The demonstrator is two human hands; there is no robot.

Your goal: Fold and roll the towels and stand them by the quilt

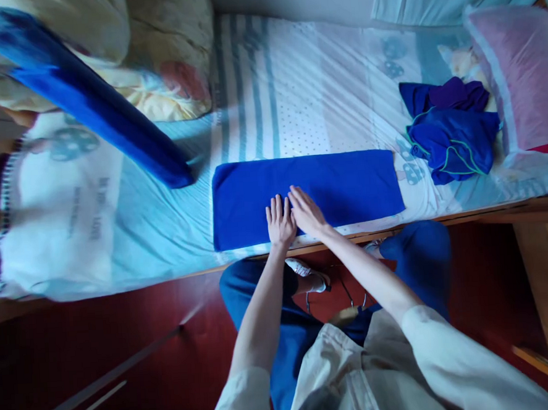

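A folded blue cloth (360, 184) lies flat along the near edge of the bed (173, 229). The left hand (282, 222) rests palm down near its middle, fingers straight and slightly spread; the right hand (308, 211) lies just beside it, slanted, its fingers straight and close together. To the right, a crumpled blue garment (460, 141) lies near a pink pillow (524, 78); yellow bedding (172, 50) is heaped at the upper left.

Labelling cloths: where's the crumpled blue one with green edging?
In the head view, the crumpled blue cloth lies on the bed at the right, between the flat blue cloth and the pink pillow.
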